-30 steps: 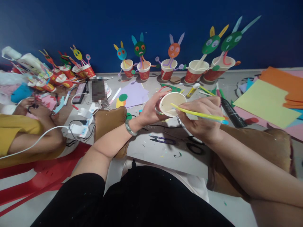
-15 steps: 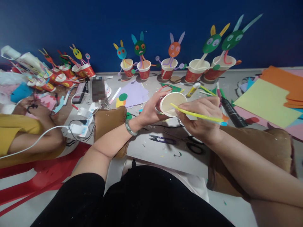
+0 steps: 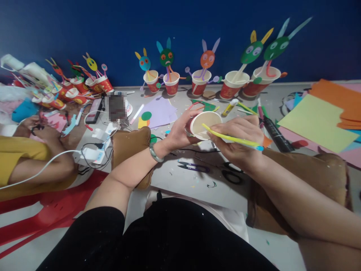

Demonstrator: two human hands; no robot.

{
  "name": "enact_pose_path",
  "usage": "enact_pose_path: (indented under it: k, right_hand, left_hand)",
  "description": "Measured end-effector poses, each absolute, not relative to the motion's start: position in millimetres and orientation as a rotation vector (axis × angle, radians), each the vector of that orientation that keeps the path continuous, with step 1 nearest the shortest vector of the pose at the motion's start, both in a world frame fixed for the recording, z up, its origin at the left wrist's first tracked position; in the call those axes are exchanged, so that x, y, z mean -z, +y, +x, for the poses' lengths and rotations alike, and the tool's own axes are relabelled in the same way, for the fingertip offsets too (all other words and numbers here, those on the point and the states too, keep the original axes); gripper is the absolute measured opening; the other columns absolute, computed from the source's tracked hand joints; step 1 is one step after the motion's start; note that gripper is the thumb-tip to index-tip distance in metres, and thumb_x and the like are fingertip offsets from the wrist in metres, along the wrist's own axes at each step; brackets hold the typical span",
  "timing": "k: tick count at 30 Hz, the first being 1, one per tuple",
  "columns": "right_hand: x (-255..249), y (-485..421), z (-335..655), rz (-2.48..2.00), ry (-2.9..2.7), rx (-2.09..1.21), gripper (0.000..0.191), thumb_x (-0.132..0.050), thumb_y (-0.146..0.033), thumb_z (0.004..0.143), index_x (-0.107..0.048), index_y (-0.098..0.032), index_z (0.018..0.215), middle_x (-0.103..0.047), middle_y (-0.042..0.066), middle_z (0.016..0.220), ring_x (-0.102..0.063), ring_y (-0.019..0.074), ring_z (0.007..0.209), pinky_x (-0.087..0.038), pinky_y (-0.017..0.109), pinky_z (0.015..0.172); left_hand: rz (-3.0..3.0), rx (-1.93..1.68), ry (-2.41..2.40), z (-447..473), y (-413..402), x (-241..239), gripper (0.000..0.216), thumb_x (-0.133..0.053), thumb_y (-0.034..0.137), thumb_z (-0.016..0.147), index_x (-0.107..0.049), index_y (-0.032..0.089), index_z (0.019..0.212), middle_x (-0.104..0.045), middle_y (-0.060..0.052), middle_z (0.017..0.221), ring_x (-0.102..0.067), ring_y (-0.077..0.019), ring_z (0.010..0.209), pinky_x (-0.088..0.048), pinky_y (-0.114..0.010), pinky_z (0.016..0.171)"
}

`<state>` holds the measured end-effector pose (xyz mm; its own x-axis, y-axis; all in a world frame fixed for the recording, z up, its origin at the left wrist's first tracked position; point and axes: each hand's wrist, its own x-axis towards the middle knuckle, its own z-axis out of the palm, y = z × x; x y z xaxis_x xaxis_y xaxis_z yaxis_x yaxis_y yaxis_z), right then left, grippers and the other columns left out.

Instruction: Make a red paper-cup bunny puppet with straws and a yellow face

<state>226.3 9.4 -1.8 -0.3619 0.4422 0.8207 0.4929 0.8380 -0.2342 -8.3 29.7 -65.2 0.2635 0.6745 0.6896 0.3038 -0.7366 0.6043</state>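
Observation:
My left hand (image 3: 183, 130) is wrapped round a paper cup (image 3: 200, 133), whose open mouth tilts toward me. Between thumb and fingers, my right hand (image 3: 238, 139) pinches a yellow pipe cleaner (image 3: 229, 138). Its near tip reaches over the cup's mouth; I cannot tell whether it touches the inside. Something blue (image 3: 260, 148) shows at its other end, and an orange piece (image 3: 266, 142) shows beside the hand. Below my hands, purple thread snips (image 3: 194, 166) and black-handled scissors (image 3: 232, 176) lie on the table.
Red paper cups with paper-faced figures, one an orange face (image 3: 207, 59), line the blue wall. Coloured paper (image 3: 318, 122) and a black marker (image 3: 278, 135) lie at right. Brown cushions (image 3: 131, 146) flank my arms. At left, a co-worker's hands (image 3: 36, 126) hold scissors near a power strip (image 3: 93, 154).
My right hand has shifted very slightly, and the far end of the pipe cleaner has moved a little left. The cup is tilted a touch differently in my left hand.

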Motion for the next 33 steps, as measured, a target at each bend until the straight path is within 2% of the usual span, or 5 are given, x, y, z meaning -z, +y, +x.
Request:
enact_pose_path:
  k: [8,17,24,29,33]
  right_hand:
    - [1.7,7.2,227.4,-0.808,-2.033,-0.005,0.029,-0.071,-0.057,0.109,-0.077,-0.035,0.091,-0.082,0.000,0.078,-0.073,0.0246,0.068,-0.054,0.052,0.076]
    - [5.5,8.7,220.9,-0.584,-1.962,0.063,0.012,-0.078,-0.033,0.106,-0.075,-0.030,0.096,-0.079,-0.003,0.076,-0.068,0.0195,0.060,-0.048,0.045,0.075]
    - [2.1,10.9,225.3,-0.655,-1.917,-0.003,0.013,-0.080,-0.035,0.107,-0.077,-0.030,0.095,-0.083,-0.001,0.083,-0.074,0.0238,0.073,-0.046,0.046,0.081]
    - [-2.8,12.3,230.7,-0.878,-2.001,-0.037,0.025,-0.077,-0.047,0.107,-0.079,-0.031,0.088,-0.081,0.004,0.083,-0.074,0.0276,0.082,-0.051,0.051,0.087]
    - [-3.1,12.8,231.7,-0.852,-2.054,-0.029,0.022,-0.074,-0.041,0.107,-0.085,-0.029,0.091,-0.081,0.008,0.096,-0.073,0.0287,0.090,-0.053,0.052,0.090]
  left_hand:
    - [2.247,-1.403,0.879,-7.3,29.2,68.1,0.095,-0.073,0.089,0.093,-0.051,0.024,0.159,-0.072,-0.018,0.150,-0.073,-0.0340,0.140,-0.062,-0.054,0.115]
    - [2.198,-1.418,0.870,-5.1,26.6,66.0,0.088,-0.080,0.083,0.092,-0.055,0.026,0.155,-0.072,-0.017,0.151,-0.071,-0.0326,0.144,-0.063,-0.052,0.117]
    - [2.265,-1.438,0.847,-11.5,30.1,61.8,0.088,-0.080,0.079,0.095,-0.051,0.028,0.161,-0.068,-0.018,0.160,-0.067,-0.0351,0.150,-0.057,-0.056,0.125]
    - [2.347,-1.455,0.774,-12.5,30.2,59.8,0.082,-0.079,0.070,0.100,-0.050,0.028,0.164,-0.070,-0.018,0.156,-0.069,-0.0339,0.146,-0.059,-0.056,0.122]
    - [2.341,-1.419,0.794,-10.9,28.1,60.1,0.081,-0.078,0.072,0.100,-0.053,0.027,0.162,-0.071,-0.018,0.153,-0.069,-0.0337,0.145,-0.060,-0.056,0.121]
